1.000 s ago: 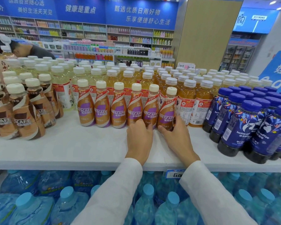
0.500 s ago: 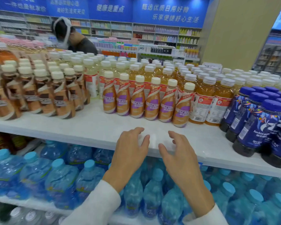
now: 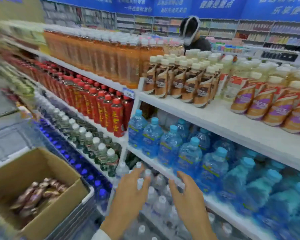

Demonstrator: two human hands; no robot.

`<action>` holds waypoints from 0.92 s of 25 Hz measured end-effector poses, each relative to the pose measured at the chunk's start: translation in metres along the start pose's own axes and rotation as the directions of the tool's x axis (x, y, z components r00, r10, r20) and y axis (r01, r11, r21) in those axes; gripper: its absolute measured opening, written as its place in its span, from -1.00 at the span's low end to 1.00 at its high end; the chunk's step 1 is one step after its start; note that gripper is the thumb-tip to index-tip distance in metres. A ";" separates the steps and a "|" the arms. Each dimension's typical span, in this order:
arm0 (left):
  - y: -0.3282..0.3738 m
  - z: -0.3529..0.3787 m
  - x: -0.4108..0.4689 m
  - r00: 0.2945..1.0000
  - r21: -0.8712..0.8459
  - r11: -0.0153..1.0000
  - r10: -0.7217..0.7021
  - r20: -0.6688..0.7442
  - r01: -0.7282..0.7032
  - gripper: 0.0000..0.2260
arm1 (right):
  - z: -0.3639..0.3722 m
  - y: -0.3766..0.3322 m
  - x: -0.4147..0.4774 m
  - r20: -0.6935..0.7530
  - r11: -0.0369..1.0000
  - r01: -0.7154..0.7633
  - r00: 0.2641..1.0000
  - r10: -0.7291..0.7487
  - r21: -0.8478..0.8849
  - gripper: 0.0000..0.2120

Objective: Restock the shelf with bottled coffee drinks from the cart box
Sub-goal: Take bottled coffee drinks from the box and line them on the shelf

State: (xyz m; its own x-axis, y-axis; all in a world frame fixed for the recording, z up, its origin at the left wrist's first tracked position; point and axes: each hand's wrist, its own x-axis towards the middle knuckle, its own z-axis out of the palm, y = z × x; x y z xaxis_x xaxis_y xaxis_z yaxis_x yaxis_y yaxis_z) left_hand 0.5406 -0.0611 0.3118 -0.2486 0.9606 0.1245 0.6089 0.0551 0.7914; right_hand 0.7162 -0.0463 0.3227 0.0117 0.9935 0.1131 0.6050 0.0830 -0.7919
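Note:
A cardboard box [image 3: 42, 163] sits on the cart at the lower left, with several brown coffee bottles [image 3: 36, 194] lying inside. On the white top shelf [image 3: 232, 122] stand purple-label coffee bottles [image 3: 274, 108] at the right and brown-label coffee bottles [image 3: 182, 82] further left. My left hand [image 3: 130, 196] and my right hand [image 3: 189, 200] hover side by side, low in front of the shelves. Both have relaxed, spread fingers and hold nothing. The view is blurred by motion.
Blue-capped water bottles [image 3: 189, 153] fill the shelf below. Red bottles [image 3: 102, 108], orange drinks [image 3: 100, 56] and clear white-capped bottles [image 3: 93, 146] line the left bay. Small clear bottles [image 3: 156, 201] sit under my hands. A person [image 3: 192, 37] stands behind the shelving.
Both hands have left the purple-label bottles and dropped away from the top shelf. The view has swung left and down, bringing the cart box into sight.

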 end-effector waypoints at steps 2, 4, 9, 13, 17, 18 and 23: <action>-0.054 -0.044 -0.022 0.992 0.011 0.992 -0.123 -0.029 0.123 -0.63 | 0.058 -0.016 -0.017 0.121 1.000 -0.018 0.993 0.015 0.018 -0.63; -0.107 -0.086 -0.048 0.964 -0.001 0.966 -0.257 -0.070 0.257 -0.64 | 0.117 -0.032 -0.035 0.299 0.999 -0.041 0.953 0.045 -0.019 -0.58; -0.205 -0.156 -0.105 0.830 -0.121 0.858 -0.513 -0.218 0.499 -0.83 | 0.231 -0.078 -0.073 0.606 0.996 0.013 0.794 0.042 -0.087 -0.56; -0.262 -0.183 -0.117 0.699 -0.151 0.739 -0.672 -0.246 0.657 -0.69 | 0.300 -0.102 -0.078 0.702 0.993 -0.007 0.706 0.091 -0.122 -0.56; -0.308 -0.196 -0.102 0.628 -0.167 0.673 -0.736 -0.255 0.721 -0.72 | 0.356 -0.111 -0.055 0.771 0.982 0.041 0.626 0.119 -0.184 -0.49; -0.319 -0.198 -0.095 0.608 -0.175 0.658 -0.747 -0.269 0.732 -0.68 | 0.368 -0.114 -0.046 0.782 0.981 0.056 0.613 0.114 -0.187 -0.47; -0.359 -0.218 -0.045 0.540 -0.202 0.588 -0.804 -0.248 0.783 -0.70 | 0.438 -0.127 0.006 0.826 0.980 0.106 0.558 0.082 -0.169 -0.53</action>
State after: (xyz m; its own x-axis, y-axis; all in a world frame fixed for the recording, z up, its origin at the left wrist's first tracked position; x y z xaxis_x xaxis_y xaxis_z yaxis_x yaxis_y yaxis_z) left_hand 0.1692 -0.1830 0.1527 -0.8110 0.4068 -0.4205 0.0114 0.7296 0.6838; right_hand 0.2907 -0.0166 0.1612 -0.6017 0.6249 -0.4975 0.7284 0.1735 -0.6629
